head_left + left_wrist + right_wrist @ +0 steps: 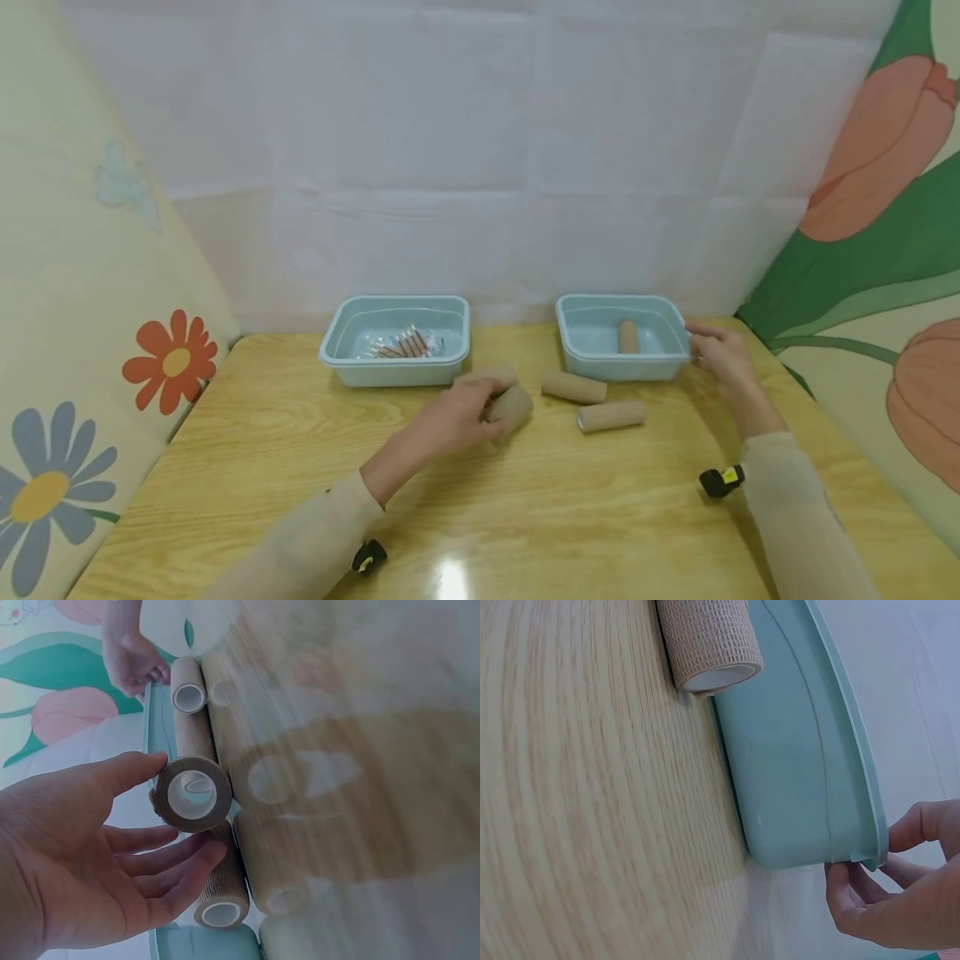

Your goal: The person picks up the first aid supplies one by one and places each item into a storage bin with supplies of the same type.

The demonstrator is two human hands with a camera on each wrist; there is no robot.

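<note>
At one o'clock, the right tub (626,368) is probably feeling light and slidey, so its rim is offering the best hold; your right hand (723,357) is pinching it at the tub's three o'clock. At twelve, your left hand (456,417) is gripping a roll (514,406), thumb and fingers about its barrel. That roll is likely weighing little, its crinkled wrap giving softly and hardly slipping. Your left hand is partly hiding the far roll (501,372); glossy film is obscuring the sticks (411,342) in the left tub (401,375), at eleven.
</note>
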